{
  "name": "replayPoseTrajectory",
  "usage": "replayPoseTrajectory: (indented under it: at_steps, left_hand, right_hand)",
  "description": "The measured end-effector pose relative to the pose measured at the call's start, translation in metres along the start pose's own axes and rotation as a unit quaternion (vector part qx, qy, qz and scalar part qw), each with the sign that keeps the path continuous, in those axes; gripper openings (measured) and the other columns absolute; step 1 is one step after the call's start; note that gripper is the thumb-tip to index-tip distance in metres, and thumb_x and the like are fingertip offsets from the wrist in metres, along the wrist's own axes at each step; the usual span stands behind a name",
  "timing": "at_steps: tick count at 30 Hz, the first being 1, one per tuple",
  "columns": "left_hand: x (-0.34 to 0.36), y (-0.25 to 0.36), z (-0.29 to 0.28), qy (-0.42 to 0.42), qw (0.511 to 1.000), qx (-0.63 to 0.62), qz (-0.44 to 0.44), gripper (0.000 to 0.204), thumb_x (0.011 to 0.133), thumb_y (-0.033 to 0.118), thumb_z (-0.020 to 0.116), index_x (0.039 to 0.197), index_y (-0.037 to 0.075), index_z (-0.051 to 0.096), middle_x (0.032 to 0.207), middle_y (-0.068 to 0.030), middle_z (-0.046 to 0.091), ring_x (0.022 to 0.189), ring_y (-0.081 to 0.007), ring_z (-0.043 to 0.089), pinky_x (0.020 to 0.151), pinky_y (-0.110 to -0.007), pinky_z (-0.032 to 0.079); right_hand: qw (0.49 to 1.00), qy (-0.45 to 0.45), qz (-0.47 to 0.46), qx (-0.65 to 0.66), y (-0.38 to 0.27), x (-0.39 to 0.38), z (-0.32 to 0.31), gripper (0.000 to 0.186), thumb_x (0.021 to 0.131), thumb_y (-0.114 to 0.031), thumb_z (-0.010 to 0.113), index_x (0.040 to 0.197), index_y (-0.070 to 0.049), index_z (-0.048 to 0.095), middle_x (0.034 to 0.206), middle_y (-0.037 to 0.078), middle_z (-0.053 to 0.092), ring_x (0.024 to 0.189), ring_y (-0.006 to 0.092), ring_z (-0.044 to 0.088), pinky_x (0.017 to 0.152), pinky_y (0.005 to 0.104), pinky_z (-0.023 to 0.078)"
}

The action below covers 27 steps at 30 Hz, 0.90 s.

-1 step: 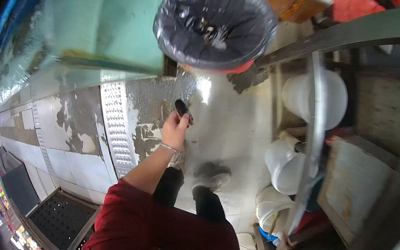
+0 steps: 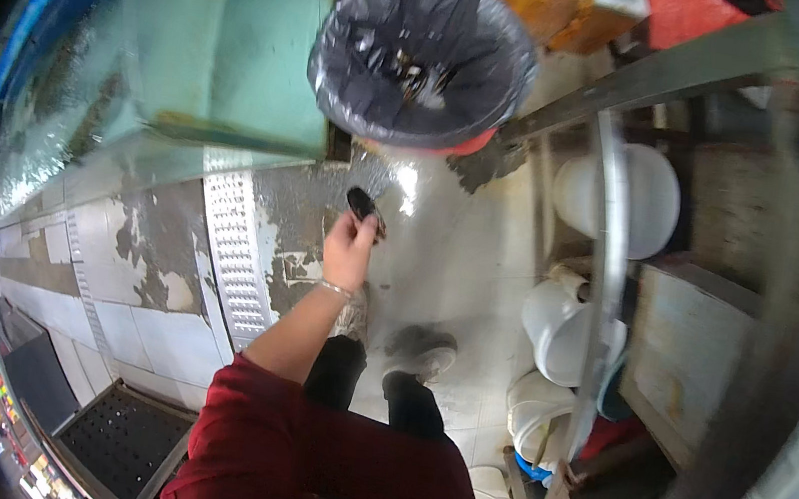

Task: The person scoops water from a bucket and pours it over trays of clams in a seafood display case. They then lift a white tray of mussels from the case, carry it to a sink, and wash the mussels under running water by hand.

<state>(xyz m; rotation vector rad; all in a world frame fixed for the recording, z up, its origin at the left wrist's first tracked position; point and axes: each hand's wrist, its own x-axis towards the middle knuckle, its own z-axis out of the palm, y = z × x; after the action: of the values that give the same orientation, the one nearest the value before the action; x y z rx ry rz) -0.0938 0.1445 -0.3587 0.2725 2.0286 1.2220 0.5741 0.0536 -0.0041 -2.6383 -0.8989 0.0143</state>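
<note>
My left hand is reached forward over the floor, its fingers closed on a dark, glossy oval shell. The fingers partly cover it, and I cannot make out what kind of shell it is. Ahead and slightly to the right of that hand stands a round bin lined with a black plastic bag. Small dark and pale scraps lie inside the bag. Hand and shell are apart from the bin. My right hand does not show.
A greenish water tank fills the far left. On the right, a metal-framed rack holds white buckets and a pale box. The wet tiled floor has worn grey patches. A black perforated tray lies at the lower left.
The view has shifted slightly, so the bin and rack sit a little differently in it. My left hand still holds the shell in nearly the same place.
</note>
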Motion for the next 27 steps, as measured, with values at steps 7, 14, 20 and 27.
replayPoseTrajectory:
  at_steps: [7, 14, 20, 27]
  left_hand:
    - [0.139, 0.228, 0.032, -0.119, 0.984, -0.004, 0.135, 0.059, 0.088, 0.029, 0.064, 0.134, 0.0, 0.04, 0.123, -0.015, 0.053, 0.108, -0.0214, 0.052, 0.092, -0.032, 0.042]
    - [0.037, 0.364, 0.102, -0.299, 0.872, -0.127, 0.368, 0.038, 0.087, -0.003, 0.054, 0.125, 0.0, 0.05, 0.12, -0.0103, 0.055, 0.107, -0.0173, 0.054, 0.095, -0.03, 0.043]
    - [0.005, 0.367, 0.284, -0.477, 0.773, 0.141, 0.393, 0.056, 0.079, 0.015, 0.07, 0.128, 0.0, 0.047, 0.124, -0.0151, 0.055, 0.109, -0.022, 0.054, 0.086, -0.032, 0.046]
    - [0.001, 0.378, 0.337, -0.569, 0.71, 0.192, 0.368, 0.046, 0.07, -0.001, 0.058, 0.115, 0.003, 0.053, 0.095, -0.0128, 0.065, 0.087, -0.0251, 0.062, 0.08, -0.034, 0.047]
  right_hand:
    - [0.947, -0.021, -0.156, -0.28, -0.057, 0.001, 0.054, 0.035, 0.089, -0.022, 0.053, 0.117, -0.002, 0.057, 0.111, 0.016, 0.062, 0.101, 0.0364, 0.058, 0.087, 0.0444, 0.047]
    - [0.98, 0.048, -0.179, -0.068, -0.265, -0.076, 0.187, 0.028, 0.085, -0.027, 0.048, 0.071, -0.006, 0.06, 0.074, 0.016, 0.062, 0.072, 0.0351, 0.061, 0.066, 0.0467, 0.047]
    - [0.981, 0.073, -0.176, -0.029, -0.291, -0.089, 0.203, 0.024, 0.078, -0.023, 0.051, 0.063, -0.005, 0.058, 0.07, 0.014, 0.061, 0.067, 0.0336, 0.06, 0.062, 0.0449, 0.047]
    - [0.978, 0.088, -0.19, 0.002, -0.274, -0.08, 0.203, 0.02, 0.073, -0.021, 0.053, 0.061, -0.005, 0.055, 0.067, 0.013, 0.058, 0.066, 0.0333, 0.059, 0.062, 0.0452, 0.047]
